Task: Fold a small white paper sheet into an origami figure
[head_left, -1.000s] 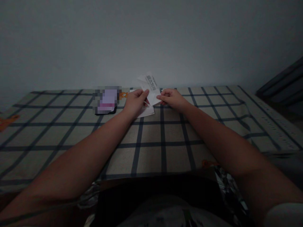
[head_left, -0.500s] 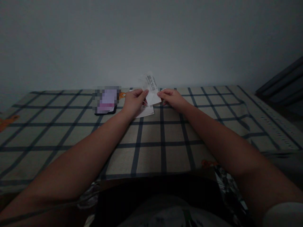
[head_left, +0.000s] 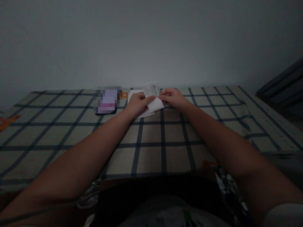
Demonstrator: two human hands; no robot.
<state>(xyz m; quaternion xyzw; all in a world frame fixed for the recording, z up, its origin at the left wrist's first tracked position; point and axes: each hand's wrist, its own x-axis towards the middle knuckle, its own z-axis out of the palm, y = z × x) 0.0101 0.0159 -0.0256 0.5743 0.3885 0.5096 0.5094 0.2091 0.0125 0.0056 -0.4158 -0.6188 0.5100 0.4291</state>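
Above the far middle of the table, both hands hold a small white folded paper (head_left: 149,90) with dark print and code-like marks on its upper part. My left hand (head_left: 137,104) grips it from the left, with the thumb lying across its front. My right hand (head_left: 174,97) pinches its right edge between thumb and fingertips. Another flat white paper (head_left: 146,114) lies on the table under my left hand, partly covered by it. Whether the held piece is one sheet or a thin packet, I cannot tell.
A phone (head_left: 107,102), its screen blurred out, lies left of my left hand. The checked tablecloth (head_left: 151,157) has orange bear prints (head_left: 123,95). A plain wall (head_left: 151,41) rises right behind the table, and a dark slatted object (head_left: 284,78) stands at the right.
The printed paper has come lower and turned more upright. My left thumb has slid right across its front, and my right fingers sit higher along its edge.
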